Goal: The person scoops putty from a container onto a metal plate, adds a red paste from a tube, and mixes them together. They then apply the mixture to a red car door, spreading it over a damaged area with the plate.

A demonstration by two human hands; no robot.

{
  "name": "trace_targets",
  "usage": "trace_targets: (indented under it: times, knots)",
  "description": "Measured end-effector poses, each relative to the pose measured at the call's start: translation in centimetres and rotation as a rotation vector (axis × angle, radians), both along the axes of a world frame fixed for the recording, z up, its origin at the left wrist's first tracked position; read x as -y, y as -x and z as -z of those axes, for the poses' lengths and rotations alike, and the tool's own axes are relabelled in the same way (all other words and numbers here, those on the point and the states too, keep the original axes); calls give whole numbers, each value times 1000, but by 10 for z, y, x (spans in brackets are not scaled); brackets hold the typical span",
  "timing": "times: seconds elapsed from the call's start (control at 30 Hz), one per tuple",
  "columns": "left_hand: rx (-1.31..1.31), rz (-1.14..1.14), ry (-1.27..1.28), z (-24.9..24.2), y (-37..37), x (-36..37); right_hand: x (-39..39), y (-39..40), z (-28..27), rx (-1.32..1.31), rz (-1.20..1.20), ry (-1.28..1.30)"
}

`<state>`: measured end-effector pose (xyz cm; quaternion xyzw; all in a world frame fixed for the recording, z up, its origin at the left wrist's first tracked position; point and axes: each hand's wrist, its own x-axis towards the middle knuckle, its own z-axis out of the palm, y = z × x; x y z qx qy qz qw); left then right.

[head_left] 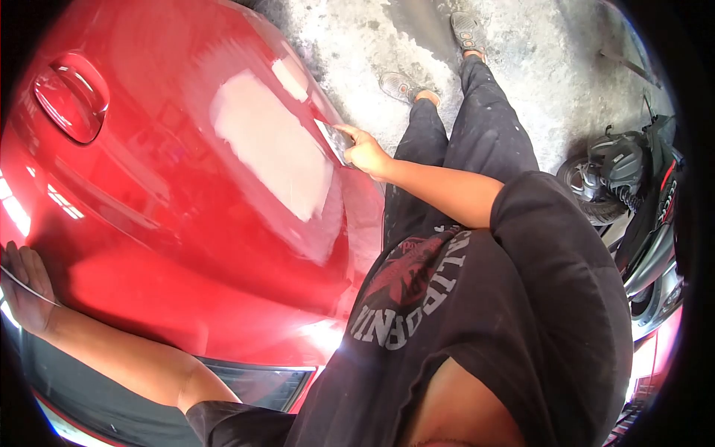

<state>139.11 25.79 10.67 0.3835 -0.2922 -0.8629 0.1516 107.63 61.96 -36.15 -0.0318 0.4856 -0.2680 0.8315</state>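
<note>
My right hand (367, 154) grips a flat metal putty spreader (333, 141), its thin blade at the right edge of a red car panel (186, 171). Beside the blade, a large pale patch of filler (272, 145) covers the panel, with a dull, scuffed border around it. A smaller pale patch (290, 79) lies above it. At the far left my left hand (31, 287) rests on the car near the window, fingers stretched out and holding nothing.
A door handle (71, 103) sits in a recess at upper left. Dark window glass (97, 391) runs along the bottom left. My shoes (468, 31) stand on a stained concrete floor (551, 67). A parked motorcycle (633, 194) stands close by on the right.
</note>
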Motion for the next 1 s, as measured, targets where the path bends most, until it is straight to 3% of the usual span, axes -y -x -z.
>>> trace_targets:
  times: [0.4, 0.43, 0.5, 0.63, 0.7, 0.73, 0.8, 0.87, 0.93, 0.97, 1.0]
  knots:
    - [14, -14, 28, -2, -7, 1, -6, -43, 3, -88, -5, 57]
    - [468, -293, 254, 6, 18, -6, -6, -42, -7, -23, -19, 49]
    - [1374, -853, 710, 30, 93, -27, -10, -45, -44, -165, -84, 200]
    - [1352, -875, 708, 33, 104, -34, -14, -31, -148, -211, -150, 439]
    - [545, -381, 272, 7, 27, -16, -10, -15, -176, -231, -269, 514]
    - [144, -122, 54, -5, -7, -5, -10, -10, -172, -115, -242, 485]
    - [236, -31, 127, -6, -4, 4, -10, 2, -152, 117, -180, 419]
    - [236, 90, 168, 10, 39, -3, -16, 4, -121, 2, -89, 468]
    - [957, -566, 539, 36, 109, -33, -9, 0, -68, -119, -147, 311]
    - [1310, -905, 713, 43, 127, -41, -10, -7, -45, -203, -67, 312]
    - [1093, -707, 628, 32, 92, -34, 2, -3, -36, -102, -106, 96]
